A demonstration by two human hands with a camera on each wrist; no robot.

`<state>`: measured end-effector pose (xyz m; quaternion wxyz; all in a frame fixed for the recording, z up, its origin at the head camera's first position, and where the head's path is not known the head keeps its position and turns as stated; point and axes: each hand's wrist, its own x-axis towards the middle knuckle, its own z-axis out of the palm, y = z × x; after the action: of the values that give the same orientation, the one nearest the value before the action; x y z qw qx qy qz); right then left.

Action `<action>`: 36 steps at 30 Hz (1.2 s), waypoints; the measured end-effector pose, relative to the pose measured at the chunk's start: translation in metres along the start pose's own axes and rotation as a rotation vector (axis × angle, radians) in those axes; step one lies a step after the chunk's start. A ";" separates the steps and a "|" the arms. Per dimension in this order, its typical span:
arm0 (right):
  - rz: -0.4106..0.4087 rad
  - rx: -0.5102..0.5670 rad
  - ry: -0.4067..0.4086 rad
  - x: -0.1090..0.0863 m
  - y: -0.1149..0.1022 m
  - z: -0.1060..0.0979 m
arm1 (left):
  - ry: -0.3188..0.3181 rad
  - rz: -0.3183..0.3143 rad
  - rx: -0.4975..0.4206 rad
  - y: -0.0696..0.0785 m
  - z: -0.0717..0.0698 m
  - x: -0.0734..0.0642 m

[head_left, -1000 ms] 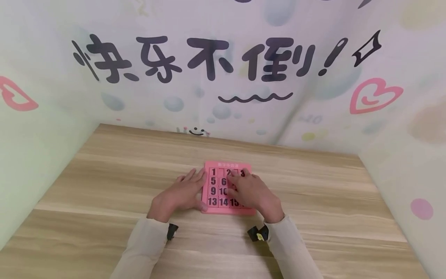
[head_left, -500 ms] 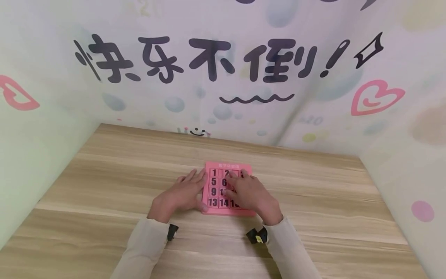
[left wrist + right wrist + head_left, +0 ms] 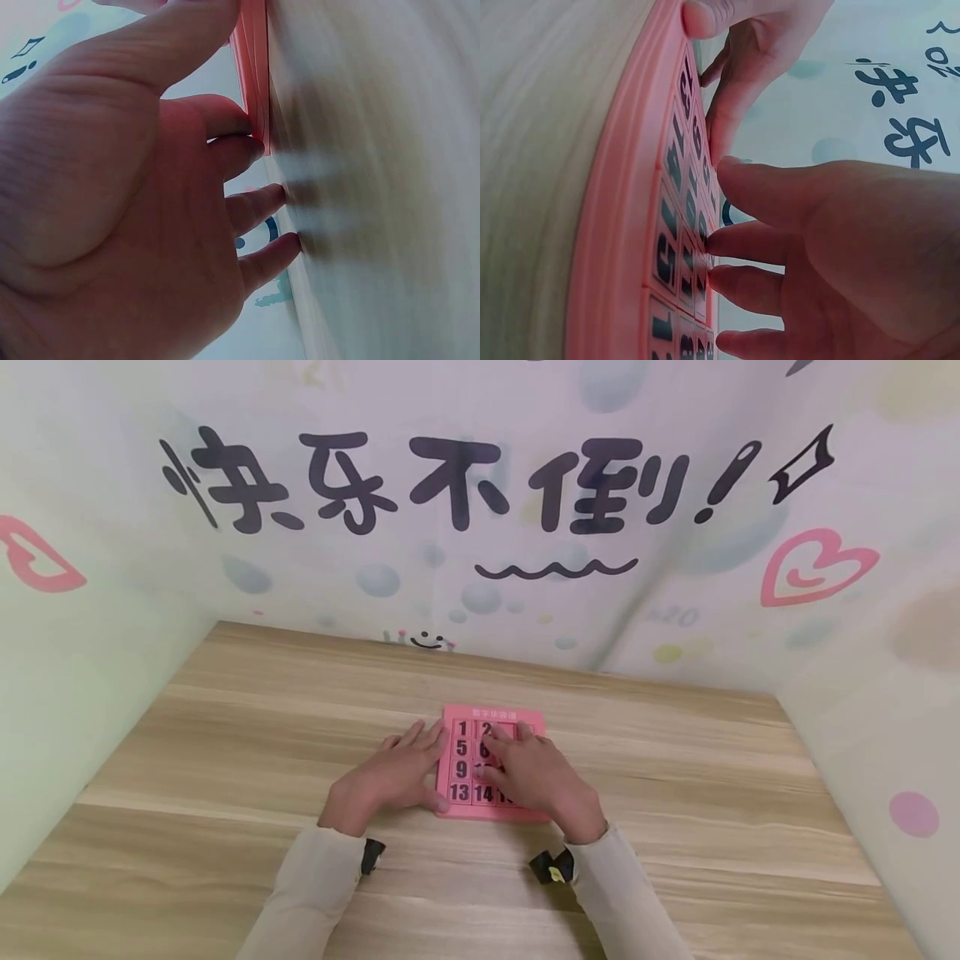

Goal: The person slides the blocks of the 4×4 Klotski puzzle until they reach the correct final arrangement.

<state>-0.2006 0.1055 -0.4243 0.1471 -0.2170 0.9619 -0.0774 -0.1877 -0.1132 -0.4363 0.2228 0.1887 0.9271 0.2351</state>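
Observation:
A pink sliding number puzzle (image 3: 487,813) lies flat on the table, its black-numbered tiles set in a square frame. My left hand (image 3: 390,772) lies along the puzzle's left side, thumb at the near corner and fingertips by the far part of that edge. In the left wrist view, two lower fingers reach past the puzzle's edge. Over the right half of the tiles spreads my right hand (image 3: 540,777), fingertips on the upper rows. It hides several numbers. Tile 2 (image 3: 487,729) sits beside tile 1 (image 3: 462,728), with bare pink frame to its right.
The wood-grain table (image 3: 262,718) extends around the puzzle. Behind it stands a pale printed wall sheet (image 3: 360,610) with large black characters, and similar panels close off both sides. A dark wrist strap (image 3: 372,857) shows under the left sleeve.
Tile 2 has slid slightly left, into line with the tiles below it. My right fingers have shifted a little left, hiding more of the tiles. My left hand stays in place.

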 end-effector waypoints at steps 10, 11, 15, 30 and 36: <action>0.006 0.019 -0.012 0.000 -0.002 0.000 | 0.003 -0.001 -0.007 0.001 0.000 -0.001; 0.004 0.019 -0.009 0.000 -0.002 0.000 | 0.005 0.001 -0.009 0.001 0.000 -0.001; -0.007 0.021 0.001 0.000 -0.003 0.001 | 0.008 0.000 -0.006 0.000 0.000 0.000; 0.029 0.034 -0.010 -0.007 0.012 -0.011 | 0.011 -0.012 -0.026 0.001 0.001 0.000; 0.075 0.045 -0.054 -0.017 0.022 -0.022 | 0.014 -0.009 -0.024 0.002 0.000 0.000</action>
<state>-0.2016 0.1339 -0.4044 0.1807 -0.1796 0.9630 -0.0876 -0.1872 -0.1113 -0.4357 0.2197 0.1800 0.9266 0.2465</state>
